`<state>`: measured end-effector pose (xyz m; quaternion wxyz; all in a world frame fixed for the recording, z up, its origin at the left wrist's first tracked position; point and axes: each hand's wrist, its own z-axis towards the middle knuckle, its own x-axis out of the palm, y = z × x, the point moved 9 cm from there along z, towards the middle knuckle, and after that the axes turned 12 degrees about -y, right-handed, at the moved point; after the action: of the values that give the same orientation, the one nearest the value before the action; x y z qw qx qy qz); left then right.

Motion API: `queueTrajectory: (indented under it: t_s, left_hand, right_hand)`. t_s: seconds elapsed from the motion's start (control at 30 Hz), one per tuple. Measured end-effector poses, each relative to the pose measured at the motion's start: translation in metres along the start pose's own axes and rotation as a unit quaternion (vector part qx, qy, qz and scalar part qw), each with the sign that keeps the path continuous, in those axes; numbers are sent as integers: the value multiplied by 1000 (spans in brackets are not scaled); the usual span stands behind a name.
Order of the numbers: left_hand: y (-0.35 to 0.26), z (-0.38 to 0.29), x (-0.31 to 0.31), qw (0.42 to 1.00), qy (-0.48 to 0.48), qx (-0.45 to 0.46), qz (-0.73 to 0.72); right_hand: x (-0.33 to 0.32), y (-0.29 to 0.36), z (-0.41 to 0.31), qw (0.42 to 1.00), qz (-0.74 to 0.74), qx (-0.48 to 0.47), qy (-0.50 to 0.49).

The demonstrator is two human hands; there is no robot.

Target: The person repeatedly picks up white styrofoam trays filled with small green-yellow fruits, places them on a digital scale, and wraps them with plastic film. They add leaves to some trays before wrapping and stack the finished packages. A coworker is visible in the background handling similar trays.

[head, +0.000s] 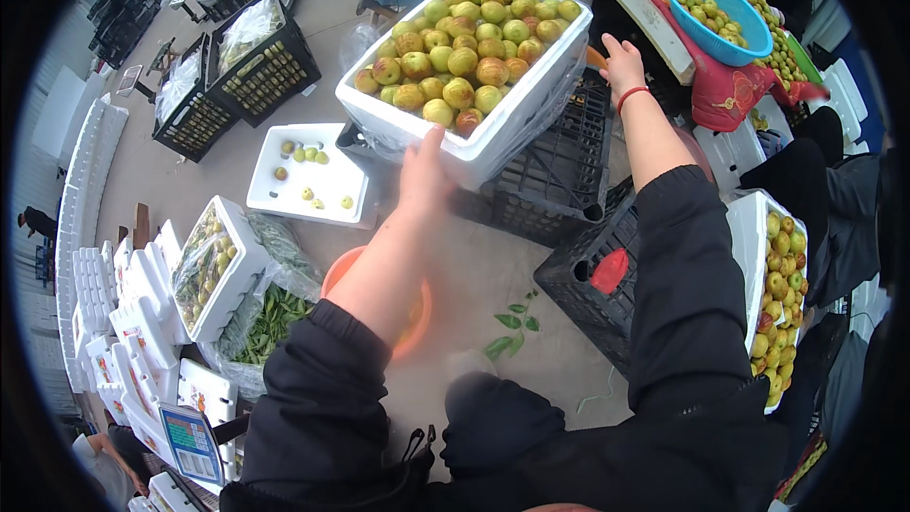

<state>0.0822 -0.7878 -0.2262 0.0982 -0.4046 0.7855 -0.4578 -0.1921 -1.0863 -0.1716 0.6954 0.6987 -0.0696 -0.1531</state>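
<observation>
A white foam box point(473, 146) full of green and reddish-brown jujubes point(462, 60) is in front of me, tilted in view, with clear plastic film about its sides. My left hand point(425, 174) grips its near wall, thumb up at the rim; the other fingers are mostly hidden. Beyond the box's right side, my right hand point(624, 67) has its fingers apart and appears to hold nothing. A red band circles that wrist. Below the box is a black plastic crate point(547, 163); whether the box rests on it, I cannot tell.
Another black crate point(586, 284) bears a red object. An orange basin point(424, 313) sits behind my left forearm. Nearby are a foam tray point(313, 178) holding a few jujubes, a film-wrapped box point(238, 256) and a scale point(190, 444). A blue basin point(718, 21) stands upper right; people sit around.
</observation>
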Motion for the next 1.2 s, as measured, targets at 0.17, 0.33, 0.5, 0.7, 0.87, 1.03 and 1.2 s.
queueTrajectory:
  t_s: [0.17,0.33,0.5,0.7,0.87,1.03,1.2]
  left_hand:
    - [-7,22,-1,999,-34,-38,-1]
    - [-9,26,-16,999,-27,-41,10]
    - [-19,31,-15,997,-40,9,-59]
    - [-40,46,-29,997,-36,23,-71]
    - [-52,45,-55,995,4,34,-99]
    - [-45,30,-78,989,63,-9,-131]
    - [-46,28,-93,990,89,-3,-112]
  right_hand:
    - [32,6,43,999,31,-10,-1]
    - [77,-3,59,987,108,74,92]
    - [92,1,64,975,185,88,85]
    - [89,2,50,978,161,56,122]
    - [62,-7,9,978,166,45,120]
    - [35,0,-31,975,95,72,189]
    - [61,1,-54,928,-20,217,301]
